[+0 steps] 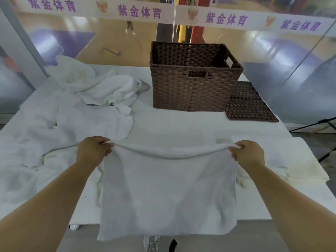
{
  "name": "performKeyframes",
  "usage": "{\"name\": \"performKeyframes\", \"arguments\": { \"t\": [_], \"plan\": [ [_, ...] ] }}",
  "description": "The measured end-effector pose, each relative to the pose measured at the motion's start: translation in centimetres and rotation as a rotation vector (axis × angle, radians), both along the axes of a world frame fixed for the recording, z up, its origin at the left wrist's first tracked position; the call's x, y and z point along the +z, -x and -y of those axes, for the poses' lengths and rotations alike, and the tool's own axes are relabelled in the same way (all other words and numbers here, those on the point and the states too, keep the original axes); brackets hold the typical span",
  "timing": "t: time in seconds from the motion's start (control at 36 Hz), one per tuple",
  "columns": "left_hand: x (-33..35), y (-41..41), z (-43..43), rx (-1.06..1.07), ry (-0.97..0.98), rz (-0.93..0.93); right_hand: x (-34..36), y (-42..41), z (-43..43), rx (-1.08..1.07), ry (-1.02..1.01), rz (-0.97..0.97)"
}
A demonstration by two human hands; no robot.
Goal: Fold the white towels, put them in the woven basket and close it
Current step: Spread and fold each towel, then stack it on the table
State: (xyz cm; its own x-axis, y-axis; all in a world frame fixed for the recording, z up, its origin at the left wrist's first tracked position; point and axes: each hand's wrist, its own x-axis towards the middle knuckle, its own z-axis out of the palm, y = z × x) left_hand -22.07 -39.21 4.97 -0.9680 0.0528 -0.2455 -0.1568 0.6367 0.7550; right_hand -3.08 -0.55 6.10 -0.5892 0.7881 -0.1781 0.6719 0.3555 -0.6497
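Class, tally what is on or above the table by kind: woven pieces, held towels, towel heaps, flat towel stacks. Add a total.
Woven pieces: 2, basket and lid
Held towel: 1, pinched by left hand and right hand
Towel heap: 1, towels within uncountable
Flat towel stack: 1
Total: 5

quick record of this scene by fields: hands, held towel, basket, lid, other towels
left hand: pinches the held towel's left corner
right hand: pinches its right corner
held towel: spread between both hands, hanging past the table edge
woven basket: open, far side of table
lid: flat on table, right of basket
loose towels: crumpled heap on the left
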Motion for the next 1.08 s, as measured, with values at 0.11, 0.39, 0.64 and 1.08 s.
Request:
{"name": "performKeyframes", "arguments": {
  "t": [0.11,0.39,0.64,1.08],
  "plan": [
    [-0.7,3.2,-1.8,0.003,0.112,-0.061,-0.9,3.1,-1.3,-0.037,0.025,0.000],
    [-5.8,3.8,-6.2,-0.478,0.318,0.076,-5.2,5.9,0.9,0.335,0.119,0.467],
    [-10.6,5.2,-8.3,-0.949,0.763,0.131,-9.9,7.9,1.7,0.629,0.027,0.735],
    [-11.7,7.3,-11.5,-0.874,0.674,-0.057,-10.9,8.9,1.2,0.482,-0.134,0.640]
  ]
}}
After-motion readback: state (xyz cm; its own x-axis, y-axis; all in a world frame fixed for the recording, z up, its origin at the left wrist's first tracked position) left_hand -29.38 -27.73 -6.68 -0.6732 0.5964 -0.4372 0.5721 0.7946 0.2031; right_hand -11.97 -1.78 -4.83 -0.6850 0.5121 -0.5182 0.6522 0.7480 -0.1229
